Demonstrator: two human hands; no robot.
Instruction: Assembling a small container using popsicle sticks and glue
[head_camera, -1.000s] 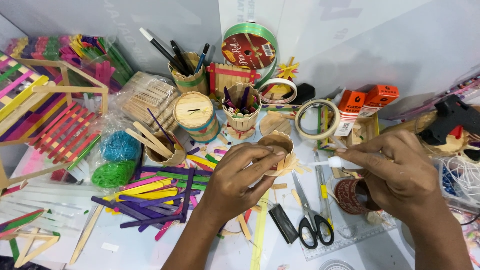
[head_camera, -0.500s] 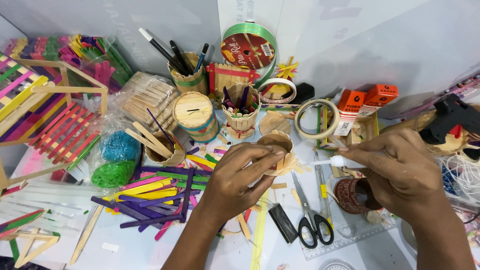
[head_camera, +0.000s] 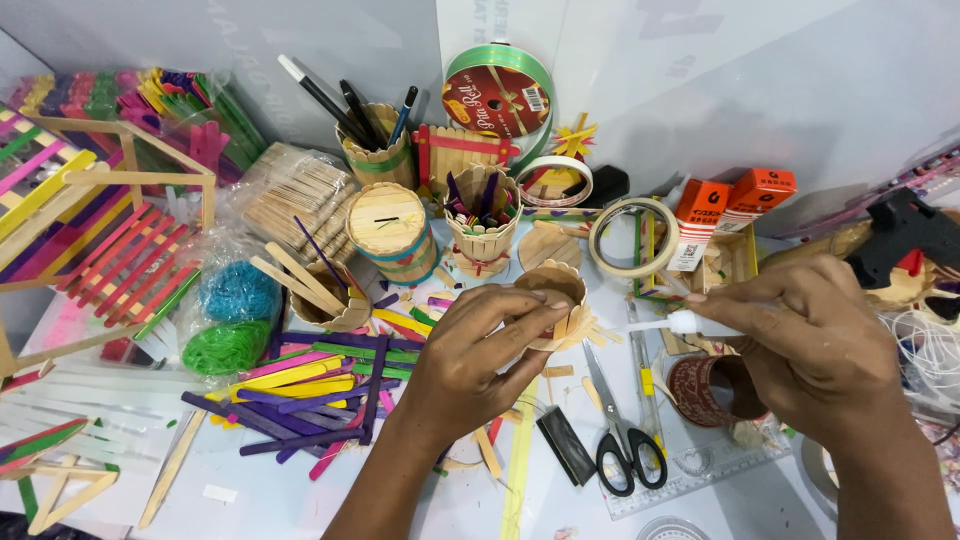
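Observation:
My left hand (head_camera: 478, 352) grips a small round cup made of plain wooden craft sticks (head_camera: 553, 300), held up over the middle of the table. My right hand (head_camera: 812, 345) pinches a small white glue tube (head_camera: 682, 322), its thin nozzle pointing left toward the cup's side, a short gap away. Several loose wooden sticks fan out under the cup at its right.
Coloured craft sticks (head_camera: 300, 385) lie to the left, scissors (head_camera: 618, 440) and a black knife (head_camera: 566, 446) in front. Stick-built pots with pens (head_camera: 378, 150), tape rolls (head_camera: 632, 238), a ribbon spool (head_camera: 498, 95), orange boxes (head_camera: 735, 200) and a black glue gun (head_camera: 905, 235) crowd the back.
The glue tube's nozzle has stayed near the cup, shifting only slightly. My left fingers have adjusted their hold on the cup's rim.

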